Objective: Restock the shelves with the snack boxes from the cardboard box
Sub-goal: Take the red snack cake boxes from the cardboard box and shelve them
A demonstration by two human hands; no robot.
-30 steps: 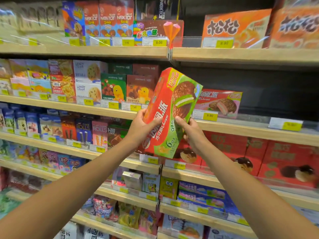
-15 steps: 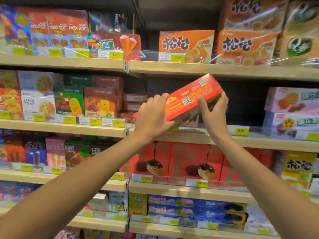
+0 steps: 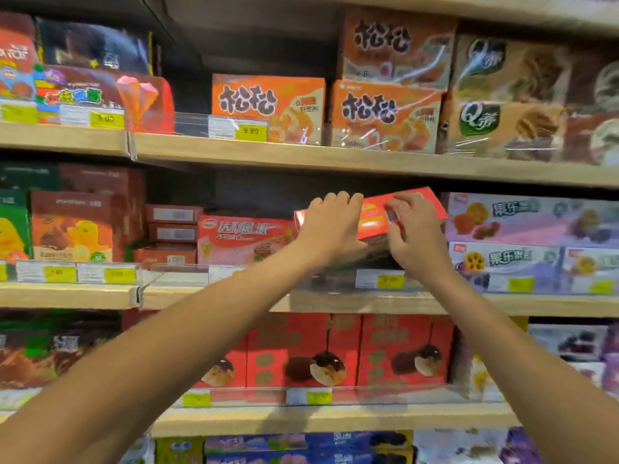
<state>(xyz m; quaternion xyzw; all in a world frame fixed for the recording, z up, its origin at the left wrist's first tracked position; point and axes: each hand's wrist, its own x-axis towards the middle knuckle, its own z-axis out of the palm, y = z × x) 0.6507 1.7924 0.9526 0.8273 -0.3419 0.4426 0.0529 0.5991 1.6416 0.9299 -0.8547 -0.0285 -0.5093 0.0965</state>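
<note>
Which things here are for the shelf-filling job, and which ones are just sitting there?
For the job: red snack box, gripped by the left hand and right hand; the middle shelf below it.
Just sitting there: pink box beside it, orange boxes above, purple boxes to the right, red boxes below.

Orange boxes [image 3: 268, 108] stood on the tier above the left grip [image 3: 330, 226]. Purple boxes [image 3: 522, 222] were stacked just right of the right grip [image 3: 415, 236]. A yellow price tag [image 3: 390, 281] sat directly below it. Red boxes [image 3: 321, 349] stood a tier lower. Chick-printed boxes [image 3: 72, 229] stood well left.
</note>
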